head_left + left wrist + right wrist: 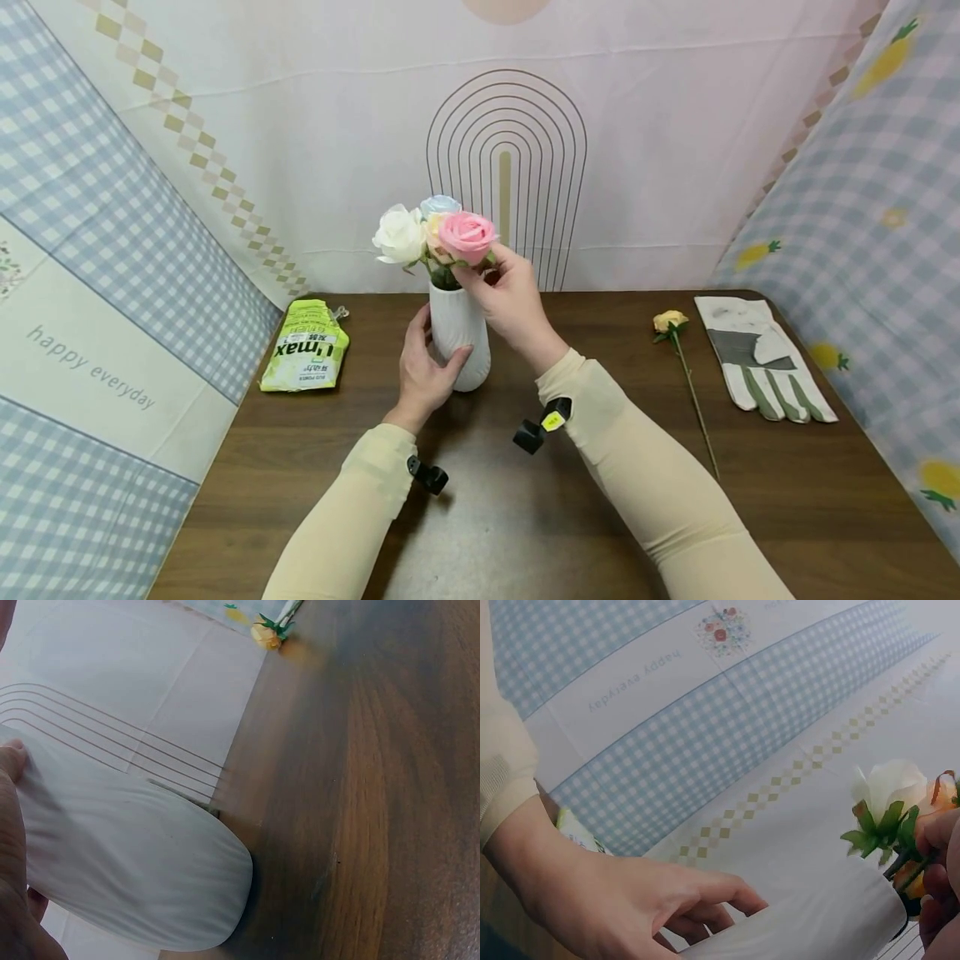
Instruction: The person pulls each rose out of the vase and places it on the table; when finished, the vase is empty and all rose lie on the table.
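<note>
A white ribbed vase (459, 337) stands on the wooden table, tilted slightly in the head view. My left hand (426, 375) grips it, thumb on the near side and fingers around its left. Out of its mouth rise a white rose (399, 234), a pale blue rose (440, 206) and a pink rose (467, 237), with a peach-cream bloom partly hidden among them. Just under the pink bloom, my right hand (512, 302) pinches the pink rose's stem. The right wrist view shows its fingertips (934, 881) on a green stem above the vase mouth. The lower stems are hidden inside the vase.
A yellow-green packet (306, 346) with a clip lies at the table's left back. To the right lie a yellow rose (670, 320) with a long stem and a white-and-green work glove (757, 354). Printed cloth walls (337, 167) border the table (600, 500).
</note>
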`<move>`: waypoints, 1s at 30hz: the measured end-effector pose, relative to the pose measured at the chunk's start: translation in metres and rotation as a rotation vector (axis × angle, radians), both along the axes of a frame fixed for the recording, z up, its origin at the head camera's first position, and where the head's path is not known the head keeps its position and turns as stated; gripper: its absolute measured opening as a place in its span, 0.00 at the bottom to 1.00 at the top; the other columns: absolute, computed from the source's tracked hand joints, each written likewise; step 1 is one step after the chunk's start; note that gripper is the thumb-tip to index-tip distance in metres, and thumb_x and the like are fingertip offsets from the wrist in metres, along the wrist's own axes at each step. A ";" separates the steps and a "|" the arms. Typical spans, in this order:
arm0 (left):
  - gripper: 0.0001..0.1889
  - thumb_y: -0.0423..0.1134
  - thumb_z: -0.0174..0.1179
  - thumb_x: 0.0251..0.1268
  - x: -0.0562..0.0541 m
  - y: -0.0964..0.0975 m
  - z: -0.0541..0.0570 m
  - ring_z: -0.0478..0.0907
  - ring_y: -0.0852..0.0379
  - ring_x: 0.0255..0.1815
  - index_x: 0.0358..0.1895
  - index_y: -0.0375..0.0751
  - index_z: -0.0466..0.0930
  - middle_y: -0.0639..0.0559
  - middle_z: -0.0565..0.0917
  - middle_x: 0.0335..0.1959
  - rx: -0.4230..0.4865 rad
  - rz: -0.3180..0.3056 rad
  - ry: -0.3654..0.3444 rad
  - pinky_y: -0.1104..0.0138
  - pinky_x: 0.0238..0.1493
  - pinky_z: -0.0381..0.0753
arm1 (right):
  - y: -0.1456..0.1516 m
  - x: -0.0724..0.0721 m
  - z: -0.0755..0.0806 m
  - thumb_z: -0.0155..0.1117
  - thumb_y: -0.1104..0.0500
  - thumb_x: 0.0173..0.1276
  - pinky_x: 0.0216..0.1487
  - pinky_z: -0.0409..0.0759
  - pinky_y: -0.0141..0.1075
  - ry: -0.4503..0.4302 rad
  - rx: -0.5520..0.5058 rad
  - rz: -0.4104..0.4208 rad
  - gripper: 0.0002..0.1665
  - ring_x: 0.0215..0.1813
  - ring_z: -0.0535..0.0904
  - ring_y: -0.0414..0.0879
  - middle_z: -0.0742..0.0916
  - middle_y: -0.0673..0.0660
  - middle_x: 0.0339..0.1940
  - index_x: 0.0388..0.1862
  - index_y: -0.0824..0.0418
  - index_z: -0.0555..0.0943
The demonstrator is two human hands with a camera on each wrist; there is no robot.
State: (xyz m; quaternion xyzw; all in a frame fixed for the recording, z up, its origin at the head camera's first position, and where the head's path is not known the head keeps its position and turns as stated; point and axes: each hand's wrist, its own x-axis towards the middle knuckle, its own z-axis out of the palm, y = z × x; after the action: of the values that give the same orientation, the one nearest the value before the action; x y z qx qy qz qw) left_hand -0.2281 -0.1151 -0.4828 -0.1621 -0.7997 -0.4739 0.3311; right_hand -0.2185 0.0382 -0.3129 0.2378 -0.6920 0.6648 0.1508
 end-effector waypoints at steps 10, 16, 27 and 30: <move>0.44 0.53 0.69 0.54 0.000 0.000 0.000 0.73 0.48 0.58 0.70 0.37 0.59 0.40 0.71 0.61 0.011 -0.003 0.021 0.55 0.53 0.78 | 0.005 -0.006 -0.004 0.70 0.67 0.59 0.54 0.78 0.39 -0.008 -0.042 -0.033 0.22 0.52 0.79 0.42 0.84 0.62 0.50 0.53 0.70 0.80; 0.44 0.53 0.69 0.55 -0.001 0.000 -0.001 0.73 0.48 0.58 0.70 0.37 0.59 0.41 0.71 0.62 0.016 -0.006 0.026 0.56 0.54 0.78 | 0.008 -0.004 -0.004 0.71 0.67 0.58 0.50 0.80 0.41 -0.012 -0.022 -0.072 0.21 0.48 0.80 0.42 0.85 0.63 0.48 0.51 0.71 0.81; 0.44 0.45 0.72 0.52 0.000 0.002 0.001 0.72 0.48 0.59 0.71 0.38 0.59 0.41 0.71 0.62 0.016 -0.010 0.032 0.56 0.54 0.78 | 0.011 -0.007 -0.008 0.71 0.67 0.59 0.35 0.82 0.32 -0.042 -0.072 -0.167 0.13 0.35 0.82 0.40 0.88 0.64 0.35 0.40 0.74 0.84; 0.44 0.45 0.72 0.52 0.000 0.002 0.000 0.72 0.49 0.60 0.71 0.39 0.58 0.42 0.70 0.62 0.012 -0.008 0.027 0.56 0.54 0.77 | 0.011 -0.015 -0.015 0.70 0.65 0.60 0.34 0.84 0.35 -0.087 -0.086 -0.180 0.11 0.32 0.85 0.47 0.88 0.64 0.30 0.38 0.74 0.85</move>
State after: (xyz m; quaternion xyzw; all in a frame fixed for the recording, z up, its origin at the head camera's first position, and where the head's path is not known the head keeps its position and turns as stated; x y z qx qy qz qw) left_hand -0.2278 -0.1131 -0.4825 -0.1698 -0.7917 -0.4776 0.3409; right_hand -0.2337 0.0491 -0.3277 0.1390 -0.6872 0.6873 0.1897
